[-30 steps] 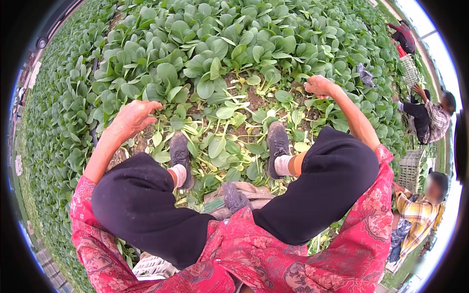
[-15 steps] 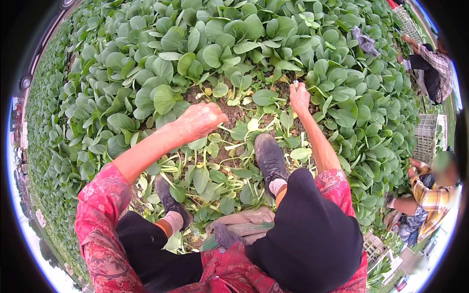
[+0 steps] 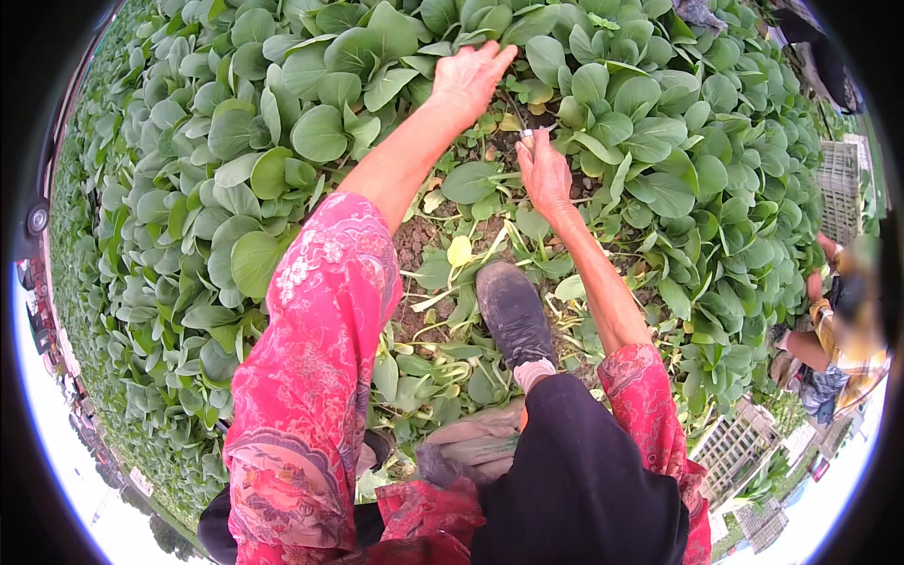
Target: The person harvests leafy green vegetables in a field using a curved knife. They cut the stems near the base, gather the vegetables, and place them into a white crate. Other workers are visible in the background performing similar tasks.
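My left hand (image 3: 469, 83) reaches over a leafy green plant (image 3: 381, 47) with broad, rounded leaves. Its fingers are stretched out and apart, and the tips touch the leaves at the top. Close by to the right, my right hand (image 3: 546, 174) is closed round a small knife (image 3: 525, 135). The thin dark blade points up and left, toward the plants' base, its far end hard to make out. Cut and yellowing leaves (image 3: 459, 250) lie on the brown soil (image 3: 411, 254) below my hands.
Dense leafy greens surround the harvested patch. My dark shoe (image 3: 513, 311) rests on fallen leaves, with a crumpled beige cloth (image 3: 476, 438) behind it. Pale plastic crates (image 3: 739, 452) stand at the right, where another person (image 3: 843, 339) sits. A grey cloth (image 3: 699, 13) lies on the plants.
My left hand has moved up and right onto the plants, its fingers opening out from a closed shape. My right hand has shifted slightly left, with the knife now visible. The view has shifted too.
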`<state>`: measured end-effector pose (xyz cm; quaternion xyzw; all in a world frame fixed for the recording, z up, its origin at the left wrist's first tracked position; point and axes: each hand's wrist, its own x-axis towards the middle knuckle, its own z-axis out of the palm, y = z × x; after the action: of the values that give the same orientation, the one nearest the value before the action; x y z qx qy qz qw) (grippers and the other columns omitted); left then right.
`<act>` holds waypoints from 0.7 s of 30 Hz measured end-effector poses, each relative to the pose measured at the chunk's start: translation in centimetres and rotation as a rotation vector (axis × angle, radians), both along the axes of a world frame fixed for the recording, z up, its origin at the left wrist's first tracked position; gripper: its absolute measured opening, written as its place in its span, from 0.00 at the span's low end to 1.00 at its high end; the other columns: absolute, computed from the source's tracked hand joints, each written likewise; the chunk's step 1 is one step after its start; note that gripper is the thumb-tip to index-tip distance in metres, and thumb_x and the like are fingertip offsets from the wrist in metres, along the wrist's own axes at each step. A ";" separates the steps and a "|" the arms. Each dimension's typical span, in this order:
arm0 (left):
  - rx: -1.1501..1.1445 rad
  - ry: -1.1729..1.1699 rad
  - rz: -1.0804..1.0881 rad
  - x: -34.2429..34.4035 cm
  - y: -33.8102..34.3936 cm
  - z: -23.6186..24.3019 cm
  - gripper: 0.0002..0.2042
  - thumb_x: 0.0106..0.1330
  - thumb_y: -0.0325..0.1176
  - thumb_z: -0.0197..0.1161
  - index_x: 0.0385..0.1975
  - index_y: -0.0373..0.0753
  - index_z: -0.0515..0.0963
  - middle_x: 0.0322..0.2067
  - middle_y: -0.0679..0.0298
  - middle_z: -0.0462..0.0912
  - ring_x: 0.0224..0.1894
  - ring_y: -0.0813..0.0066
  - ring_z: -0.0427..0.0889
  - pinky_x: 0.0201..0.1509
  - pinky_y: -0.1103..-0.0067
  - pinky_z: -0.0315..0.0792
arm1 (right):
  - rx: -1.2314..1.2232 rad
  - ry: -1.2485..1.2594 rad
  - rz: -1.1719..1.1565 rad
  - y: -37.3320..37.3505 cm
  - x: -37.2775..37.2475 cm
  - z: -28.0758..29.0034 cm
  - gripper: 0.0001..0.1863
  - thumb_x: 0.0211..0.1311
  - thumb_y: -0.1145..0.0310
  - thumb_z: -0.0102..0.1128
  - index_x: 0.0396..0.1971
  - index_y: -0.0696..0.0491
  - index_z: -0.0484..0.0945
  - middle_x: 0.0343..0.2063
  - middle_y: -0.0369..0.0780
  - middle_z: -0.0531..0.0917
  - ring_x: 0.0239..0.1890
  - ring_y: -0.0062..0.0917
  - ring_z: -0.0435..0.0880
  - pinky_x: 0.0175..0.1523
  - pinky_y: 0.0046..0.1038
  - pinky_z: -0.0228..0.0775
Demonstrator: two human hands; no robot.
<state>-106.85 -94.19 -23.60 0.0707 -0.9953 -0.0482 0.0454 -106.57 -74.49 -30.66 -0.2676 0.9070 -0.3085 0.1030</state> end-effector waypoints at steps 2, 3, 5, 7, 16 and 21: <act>-0.011 0.124 -0.005 0.0 -4.2 -1.4 0.30 0.58 0.21 0.55 0.61 0.57 0.66 0.49 0.63 0.74 0.43 0.60 0.83 0.36 0.67 0.79 | -0.151 -0.083 -0.058 -0.9 -0.1 0.3 0.13 0.66 0.63 0.53 0.42 0.55 0.67 0.27 0.53 0.81 0.34 0.54 0.81 0.36 0.49 0.72; -0.020 0.088 -0.006 -0.1 -4.4 -1.5 0.31 0.57 0.21 0.56 0.61 0.57 0.66 0.48 0.62 0.74 0.42 0.60 0.83 0.36 0.68 0.79 | -0.144 -0.060 -0.070 -0.9 -1.0 -0.3 0.12 0.66 0.64 0.54 0.42 0.55 0.69 0.21 0.48 0.80 0.26 0.44 0.83 0.28 0.42 0.73; -0.044 -0.045 0.014 0.0 -4.3 -1.4 0.32 0.56 0.20 0.57 0.61 0.59 0.67 0.49 0.62 0.72 0.38 0.60 0.84 0.33 0.67 0.79 | -0.252 -0.415 -0.153 -1.3 -1.4 0.7 0.12 0.66 0.62 0.54 0.41 0.55 0.69 0.18 0.42 0.78 0.19 0.33 0.80 0.22 0.34 0.70; -0.036 -0.058 0.025 0.1 -3.8 -0.9 0.32 0.55 0.20 0.58 0.61 0.59 0.67 0.49 0.61 0.71 0.36 0.58 0.84 0.32 0.66 0.79 | -0.311 -0.614 -0.207 -1.8 -1.8 1.4 0.14 0.68 0.58 0.53 0.37 0.55 0.70 0.16 0.33 0.74 0.12 0.16 0.71 0.13 0.21 0.62; -0.039 -0.085 0.122 -1.5 -5.1 -1.6 0.21 0.52 0.23 0.63 0.48 0.50 0.77 0.51 0.57 0.71 0.38 0.57 0.85 0.33 0.64 0.79 | -0.375 -0.739 -0.305 -3.3 -2.0 0.9 0.14 0.69 0.57 0.49 0.33 0.54 0.68 0.14 0.34 0.74 0.10 0.18 0.71 0.12 0.23 0.62; -0.004 -0.153 0.192 -1.8 -5.4 -1.9 0.14 0.53 0.26 0.63 0.41 0.46 0.80 0.51 0.57 0.72 0.42 0.58 0.84 0.39 0.64 0.79 | -0.501 -1.086 -0.311 -4.6 -3.2 -0.3 0.14 0.71 0.55 0.47 0.33 0.52 0.65 0.15 0.32 0.67 0.11 0.16 0.65 0.13 0.22 0.59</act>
<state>-108.62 -99.55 -25.51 0.1690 -0.9846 -0.0364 -0.0262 -109.75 -79.08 -30.98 0.0471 0.6534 -0.6157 0.4379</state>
